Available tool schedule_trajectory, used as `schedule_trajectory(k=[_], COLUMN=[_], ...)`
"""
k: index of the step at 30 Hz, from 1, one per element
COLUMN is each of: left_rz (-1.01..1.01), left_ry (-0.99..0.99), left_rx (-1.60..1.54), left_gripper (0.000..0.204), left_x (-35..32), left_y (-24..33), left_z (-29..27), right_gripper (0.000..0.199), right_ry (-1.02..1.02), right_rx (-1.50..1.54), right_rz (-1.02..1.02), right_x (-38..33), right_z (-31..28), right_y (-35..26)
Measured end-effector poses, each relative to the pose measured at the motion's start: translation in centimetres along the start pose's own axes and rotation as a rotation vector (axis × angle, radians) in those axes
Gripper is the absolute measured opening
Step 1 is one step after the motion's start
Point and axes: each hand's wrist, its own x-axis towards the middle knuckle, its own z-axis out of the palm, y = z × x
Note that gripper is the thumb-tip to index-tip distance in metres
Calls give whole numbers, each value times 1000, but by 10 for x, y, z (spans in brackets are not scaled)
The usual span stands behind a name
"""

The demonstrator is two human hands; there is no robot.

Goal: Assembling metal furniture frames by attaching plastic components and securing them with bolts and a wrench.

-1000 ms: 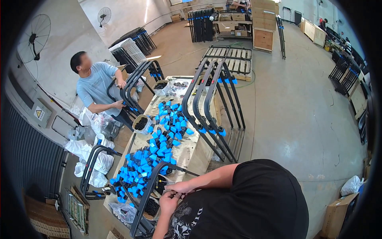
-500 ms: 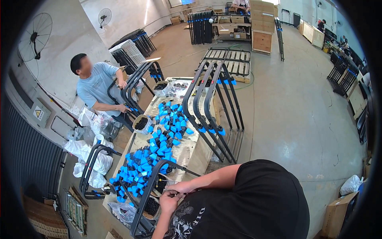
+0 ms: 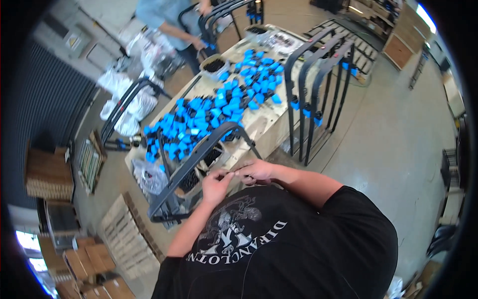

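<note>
My left hand [image 3: 216, 186] and my right hand [image 3: 255, 171] meet close to my chest, at the near edge of the table. The fingers of both are pinched; what they hold, if anything, is too small to make out. A bent black metal tube frame [image 3: 195, 155] stands just beyond my left hand. Behind its tubes, partly hidden, are a tub of small black parts [image 3: 213, 153] and a second tub of dark pieces [image 3: 189, 180]. A large heap of blue and black plastic fittings [image 3: 199, 119] covers the middle of the table.
On the table's right side lean several black tube frames [image 3: 306, 74] with blue fittings. A co-worker in a light blue shirt [image 3: 162, 17] handles more frames across the table. White sacks [image 3: 127, 102], a wooden pallet [image 3: 128, 239] and cardboard boxes [image 3: 89, 259] lie on the left.
My view has tilted down and turned, so the table sits higher in it. My right hand has moved away from the tub of black parts and now touches my left near my chest.
</note>
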Motion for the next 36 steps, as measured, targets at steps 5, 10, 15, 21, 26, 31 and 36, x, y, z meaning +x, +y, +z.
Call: schedule_trajectory(k=[5,10,15,21,26,31,36], left_rz=[-191,-409,-319,-194,-420,-459,-432], left_ry=[-104,-50,141,59,148,109,243], left_rx=[-8,-118,178,398,490,547,-99], left_gripper=[25,24,26,32,60,57,33], left_x=[5,18,80,173,234,237,198], left_y=[-17,-36,-78,-14,-94,-59,-87], left_z=[9,17,15,63,71,93,67], right_gripper=[27,30,30,30,36,34,28], right_ry=[109,405,627,836,842,1080,1166], right_rx=[-302,-372,-136,-385,-471,-328,-163], right_rz=[-3,-14,105,195,296,223,127], right_x=[2,-14,-55,-97,-113,-183,-212], right_z=[-8,-49,-106,-148,-148,-149,-164], right_y=[-6,6,19,42,47,48,58])
